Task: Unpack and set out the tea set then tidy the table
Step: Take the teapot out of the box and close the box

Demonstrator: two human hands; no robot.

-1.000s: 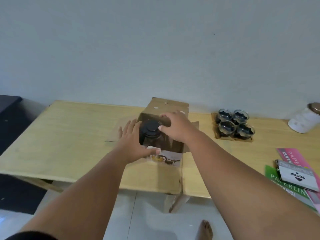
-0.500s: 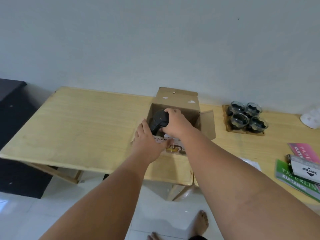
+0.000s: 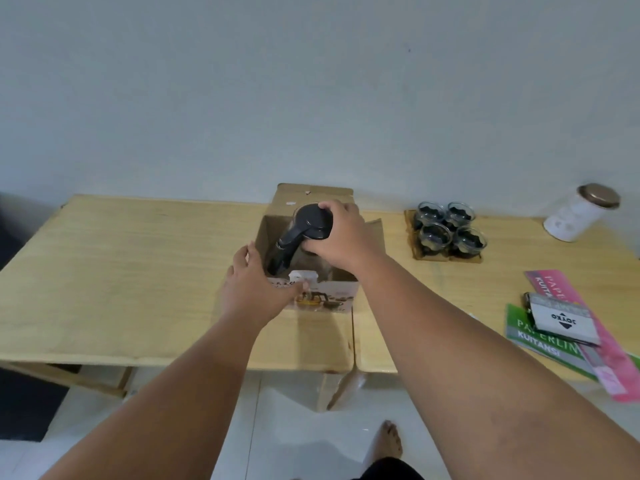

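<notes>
In the head view, a glass teapot [image 3: 304, 237] with a dark round lid and a dark handle that slopes down toward the near left stands partly risen out of an open cardboard box [image 3: 311, 254] at the middle of the light wooden table [image 3: 121, 271]. Its clear body is mostly hidden behind the box's printed front wall and the hand over it. The right hand [image 3: 341, 233] is closed around the top of the teapot from the right side, fingers curled over the far edge of the lid and the palm against the shoulder of the pot. The left hand [image 3: 258, 285] lies against the near left corner of the box, fingers spread up the left wall and the thumb pressed across the printed front, so it braces the box and does not touch the teapot; the handle ends just beside its fingertips. To the right of the box, four glass cups [image 3: 448, 228] with dark holders sit together on a brown tray [image 3: 429, 256], well apart from both hands. Farther right stands a white jar [image 3: 578, 214] with a brown lid, and at the near right lie coloured booklets [image 3: 568, 323].
</notes>
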